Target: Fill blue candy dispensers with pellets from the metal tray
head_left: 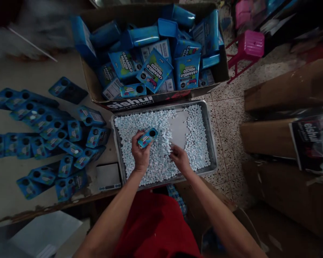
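My left hand (140, 153) is closed round a small blue candy box (148, 137) with a round hole in its top, held just above a metal tray (214, 143). The tray is filled with small white and pale blue candies (196, 136), with a bare patch near its middle. My right hand (179, 156) rests on the candies with its fingers pinched together among them; what they hold is too small to make out.
A big cardboard carton (89, 84) full of the same blue boxes stands behind the tray. Several filled blue boxes (47, 125) lie in rows on the table at left. A small scale (107, 176) sits by the tray. Brown cartons (282, 93) and a pink stool (248, 44) stand at right.
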The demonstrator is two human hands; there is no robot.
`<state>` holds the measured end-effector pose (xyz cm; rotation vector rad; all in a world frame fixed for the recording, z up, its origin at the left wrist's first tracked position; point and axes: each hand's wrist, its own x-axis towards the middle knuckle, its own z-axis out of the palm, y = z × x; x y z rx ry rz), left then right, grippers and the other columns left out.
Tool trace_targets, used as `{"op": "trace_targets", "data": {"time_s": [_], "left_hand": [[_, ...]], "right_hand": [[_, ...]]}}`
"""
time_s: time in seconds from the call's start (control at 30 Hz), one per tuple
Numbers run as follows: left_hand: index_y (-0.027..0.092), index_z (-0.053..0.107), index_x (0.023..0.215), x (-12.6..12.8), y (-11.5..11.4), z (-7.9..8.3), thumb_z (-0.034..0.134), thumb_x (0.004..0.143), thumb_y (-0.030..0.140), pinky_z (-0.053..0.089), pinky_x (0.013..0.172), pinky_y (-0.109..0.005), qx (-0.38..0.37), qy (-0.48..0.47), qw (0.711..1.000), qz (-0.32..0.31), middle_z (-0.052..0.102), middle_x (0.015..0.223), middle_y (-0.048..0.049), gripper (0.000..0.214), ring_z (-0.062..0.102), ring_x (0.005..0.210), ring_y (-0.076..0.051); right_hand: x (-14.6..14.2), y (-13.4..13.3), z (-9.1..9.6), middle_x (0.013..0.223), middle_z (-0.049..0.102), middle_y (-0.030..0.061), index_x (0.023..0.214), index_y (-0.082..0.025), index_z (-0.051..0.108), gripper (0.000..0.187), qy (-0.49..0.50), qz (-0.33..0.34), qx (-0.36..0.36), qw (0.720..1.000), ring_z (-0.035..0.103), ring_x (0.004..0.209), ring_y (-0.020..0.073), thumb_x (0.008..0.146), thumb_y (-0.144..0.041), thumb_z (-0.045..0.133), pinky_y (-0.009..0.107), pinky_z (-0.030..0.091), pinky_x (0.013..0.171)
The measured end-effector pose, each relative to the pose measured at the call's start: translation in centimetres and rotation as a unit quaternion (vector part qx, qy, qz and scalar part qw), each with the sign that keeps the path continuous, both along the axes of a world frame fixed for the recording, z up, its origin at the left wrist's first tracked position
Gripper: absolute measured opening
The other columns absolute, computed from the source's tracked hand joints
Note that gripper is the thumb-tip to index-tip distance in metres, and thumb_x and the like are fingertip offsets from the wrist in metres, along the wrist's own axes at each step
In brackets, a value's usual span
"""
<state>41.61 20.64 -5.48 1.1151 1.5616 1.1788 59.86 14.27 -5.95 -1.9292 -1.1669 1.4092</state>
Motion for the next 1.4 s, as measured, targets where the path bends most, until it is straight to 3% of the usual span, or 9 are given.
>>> {"op": "trace_targets", "data": {"time_s": [0.1, 0.27, 0.7, 0.87, 1.0, 1.1, 1.17, 1.27, 1.4], "left_hand": [[0.027, 0.058, 0.114, -2.9, 1.6, 0.9, 0.074, 0.085, 0.025, 0.031, 0.125, -0.046, 0.053, 0.06, 0.996, -0.041, 0.061, 0.138, -0.007, 0.033, 0.045, 0.146, -0.025], [0.026, 0.062, 0.113, -4.6, 3.0, 1.7, 0.07, 0.082, 0.018, 0.027, 0.127, -0.05, 0.06, 0.1, 0.989, -0.095, 0.061, 0.141, -0.0082, 0.032, 0.042, 0.148, -0.026], [0.026, 0.063, 0.113, -4.8, 1.5, 0.9, 0.063, 0.076, 0.006, 0.029, 0.126, -0.05, 0.084, 0.079, 0.983, -0.142, 0.061, 0.139, -0.008, 0.041, 0.04, 0.149, -0.025], [0.025, 0.064, 0.112, -4.9, 1.3, 1.0, 0.071, 0.079, 0.018, 0.041, 0.117, -0.045, 0.04, 0.043, 0.99, -0.126, 0.066, 0.129, -0.0079, 0.035, 0.057, 0.131, -0.027], [0.023, 0.064, 0.113, -5.7, 1.9, 0.5, 0.078, 0.081, 0.033, 0.05, 0.105, -0.038, -0.005, 0.003, 0.998, -0.059, 0.07, 0.117, -0.007, 0.037, 0.067, 0.111, -0.024], [0.022, 0.062, 0.118, -6.4, 3.8, -0.9, 0.081, 0.079, 0.038, 0.047, 0.109, -0.037, 0.007, -0.025, 1.0, 0.007, 0.068, 0.126, -0.0075, 0.046, 0.066, 0.116, -0.023], [0.023, 0.061, 0.123, -6.3, 5.3, -2.4, 0.082, 0.079, 0.041, 0.046, 0.111, -0.037, 0.027, -0.051, 0.998, 0.025, 0.067, 0.128, -0.0071, 0.052, 0.065, 0.118, -0.023], [0.023, 0.06, 0.123, -4.7, 6.4, -4.7, 0.081, 0.079, 0.047, 0.049, 0.107, -0.038, 0.07, -0.077, 0.994, 0.045, 0.069, 0.12, -0.0058, 0.055, 0.067, 0.113, -0.023], [0.021, 0.06, 0.12, -0.6, 4.5, -6.1, 0.081, 0.079, 0.051, 0.053, 0.099, -0.038, 0.074, -0.083, 0.994, 0.025, 0.069, 0.114, -0.0056, 0.055, 0.068, 0.103, -0.022]], "right_hand": [[1.8, -0.4, 3.6, 0.069, 0.052, -0.0046, 0.095, -0.019, 0.064, 0.024, 0.078, -0.014, 0.009, 0.997, 0.048, 0.066, 0.0134, 0.074, -0.026, 0.058, 0.023, 0.036, 0.062], [1.9, 1.6, 9.3, 0.067, 0.052, -0.0049, 0.084, -0.018, 0.065, 0.014, 0.127, 0.089, -0.024, 0.988, 0.047, 0.063, 0.0106, 0.074, -0.024, 0.06, 0.021, 0.034, 0.058], [-1.0, 8.5, 15.9, 0.044, 0.053, -0.0058, 0.07, -0.017, 0.064, 0.019, 0.1, 0.112, -0.21, 0.966, 0.048, 0.038, 0.0086, 0.063, -0.028, 0.079, 0.019, 0.036, 0.038], [-0.5, 8.1, 18.0, 0.05, 0.055, -0.0054, 0.074, -0.018, 0.067, 0.022, 0.106, 0.122, -0.227, 0.96, 0.046, 0.04, 0.0083, 0.067, -0.035, 0.079, 0.022, 0.036, 0.042], [2.4, 4.8, 15.0, 0.062, 0.062, -0.0018, 0.089, -0.018, 0.069, 0.016, -0.108, 0.149, -0.116, 0.976, 0.055, 0.055, 0.0128, 0.081, -0.032, 0.072, 0.024, 0.035, 0.053], [4.3, 2.9, 9.5, 0.074, 0.069, 0.0044, 0.098, -0.017, 0.069, 0.011, -0.397, 0.161, -0.069, 0.901, 0.061, 0.069, 0.017, 0.092, -0.021, 0.06, 0.027, 0.03, 0.06], [4.3, 2.4, 5.5, 0.085, 0.072, 0.0088, 0.102, -0.017, 0.068, 0.016, -0.485, 0.178, -0.075, 0.853, 0.063, 0.076, 0.0189, 0.097, -0.017, 0.053, 0.028, 0.03, 0.062], [1.9, 2.2, 1.0, 0.096, 0.073, 0.0112, 0.104, -0.017, 0.066, 0.019, -0.494, 0.206, -0.034, 0.844, 0.064, 0.085, 0.0198, 0.1, -0.014, 0.048, 0.028, 0.033, 0.067], [-2.8, 2.3, -1.7, 0.093, 0.072, 0.0092, 0.105, -0.018, 0.066, 0.025, -0.408, 0.179, 0.018, 0.895, 0.062, 0.085, 0.0207, 0.097, -0.011, 0.044, 0.028, 0.037, 0.072]]}}
